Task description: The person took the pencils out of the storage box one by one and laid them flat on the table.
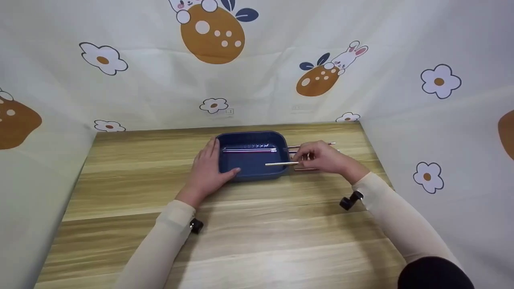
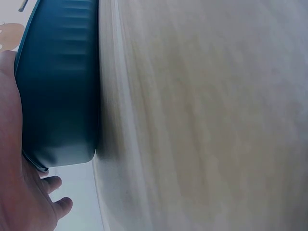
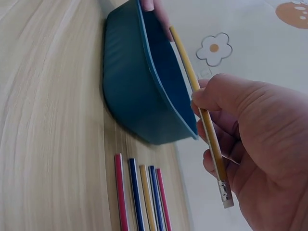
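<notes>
A dark blue rectangular tub (image 1: 251, 163) stands on the wooden table, with pencils (image 1: 249, 151) lying lengthwise along the far side of its floor. At its left end my left hand (image 1: 207, 166) holds the corner, the thumb over the near rim and the fingers along the left side; those fingers hang outside the wall in the left wrist view. My right hand (image 1: 321, 157) pinches a yellow pencil (image 3: 189, 62) between thumb and fingers, its eraser end toward the palm. The other end reaches over the tub's right part. Below that hand lie several loose pencils (image 3: 146, 192).
The loose pencils, red, blue and yellow, lie side by side on the table (image 1: 257, 233) just right of the tub. A patterned cloth (image 1: 265, 80) rises behind the table and along both sides. Small black cameras (image 1: 351, 200) are strapped to the wrists.
</notes>
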Motion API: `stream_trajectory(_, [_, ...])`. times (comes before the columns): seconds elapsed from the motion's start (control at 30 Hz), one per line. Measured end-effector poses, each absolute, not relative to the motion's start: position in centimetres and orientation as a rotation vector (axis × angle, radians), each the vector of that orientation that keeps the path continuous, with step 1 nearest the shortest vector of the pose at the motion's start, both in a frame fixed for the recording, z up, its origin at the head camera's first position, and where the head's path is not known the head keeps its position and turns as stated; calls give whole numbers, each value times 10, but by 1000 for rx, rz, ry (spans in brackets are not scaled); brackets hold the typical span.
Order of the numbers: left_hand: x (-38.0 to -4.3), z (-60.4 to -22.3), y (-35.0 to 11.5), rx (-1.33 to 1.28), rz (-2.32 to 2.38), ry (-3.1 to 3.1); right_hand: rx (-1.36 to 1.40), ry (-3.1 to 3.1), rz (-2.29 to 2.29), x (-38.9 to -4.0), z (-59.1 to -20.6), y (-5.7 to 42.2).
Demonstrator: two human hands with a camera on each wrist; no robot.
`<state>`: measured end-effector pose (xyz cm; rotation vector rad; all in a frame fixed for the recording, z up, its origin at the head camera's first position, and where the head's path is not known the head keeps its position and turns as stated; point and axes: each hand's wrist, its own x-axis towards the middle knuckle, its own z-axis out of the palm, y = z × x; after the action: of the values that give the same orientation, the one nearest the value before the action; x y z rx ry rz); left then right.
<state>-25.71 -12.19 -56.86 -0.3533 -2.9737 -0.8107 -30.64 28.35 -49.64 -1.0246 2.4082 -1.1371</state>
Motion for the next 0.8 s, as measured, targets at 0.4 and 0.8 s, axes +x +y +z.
stream_trajectory(0.4, [-258,-570,-123,-342,-828,-2977,-985,2439,-1160,-302,-500,314])
stream_trajectory(0.8, [-258,-572,-123,-369,-813,-2962,-974,2469,-1129,-298,-503,338])
